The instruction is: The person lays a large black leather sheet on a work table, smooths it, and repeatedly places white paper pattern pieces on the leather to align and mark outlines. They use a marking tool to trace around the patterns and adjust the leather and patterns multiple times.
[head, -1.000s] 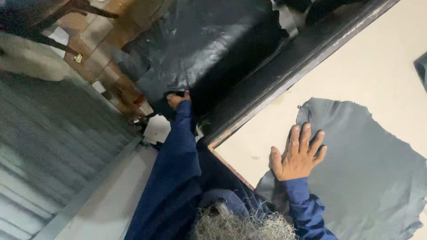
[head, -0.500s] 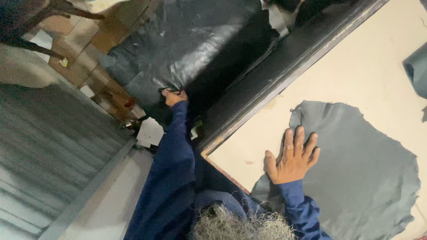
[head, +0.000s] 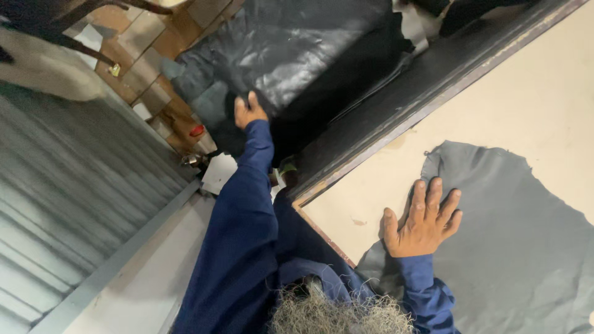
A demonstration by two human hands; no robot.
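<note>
Leather is under both of our hands. Our left hand, reaching far out at the upper middle of the frame on a long blue sleeve, has its fingers curled over the near edge of a glossy black hide; the thumb side is hidden in the fold, so we read it as a grip on that edge, though we cannot see how tight. From those fingers the black hide spreads up and to the right, its long axis running on a diagonal toward the top right of the frame, draped below the level of the table. Our right hand lies at lower right, fingers spread wide and pressed flat, holding nothing, its palm resting on the left margin of a matte grey hide. This grey piece stretches away from the fingertips toward the right and lower right, lying flat on the pale tabletop. A dark table edge runs diagonally between the two hands, so the black hide sits beyond it, well apart from the grey one. The left hand alone reaches the black hide; the right is nearer the grey. At upper left we see brown floor tiles and, below them, grey corrugated sheeting.
</note>
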